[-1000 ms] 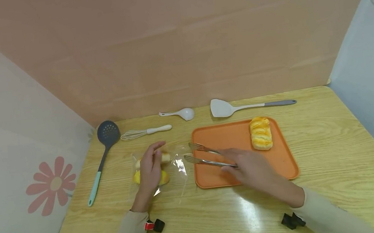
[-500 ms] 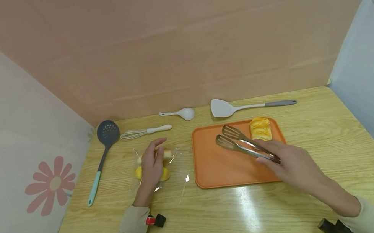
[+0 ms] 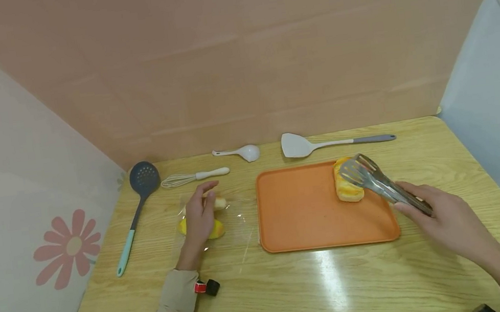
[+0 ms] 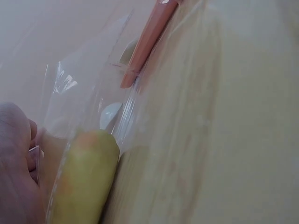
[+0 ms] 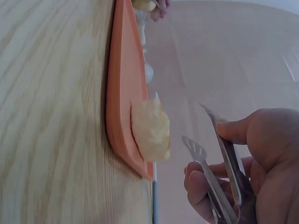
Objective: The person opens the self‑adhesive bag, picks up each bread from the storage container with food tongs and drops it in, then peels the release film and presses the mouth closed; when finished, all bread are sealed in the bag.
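My right hand [image 3: 454,225] grips metal tongs [image 3: 385,188] over the right end of the orange tray [image 3: 303,217]. Their slotted tips stand apart and overlap a golden-topped bread roll [image 3: 349,195] in the head view. From the right wrist, the tongs [image 5: 229,163] show a gap from the bread [image 5: 150,130], nothing between their tips. My left hand [image 3: 198,218] holds a clear plastic bag [image 3: 241,224] left of the tray. Inside lie a yellow bread [image 3: 217,229] and a paler bread piece [image 3: 220,203], both partly hidden by the hand. In the left wrist view, curled fingers pinch the film.
Along the table's back lie a whisk [image 3: 194,176], a white spoon [image 3: 247,152] and a white spatula [image 3: 299,145] with a grey handle. A dark skimmer [image 3: 144,178] lies at the left. Walls rise behind and on both sides.
My right hand has carried the tongs rightward from beside the bag, across the tray, to the golden-topped bread. My left hand has stayed at the bag, shifting slightly.
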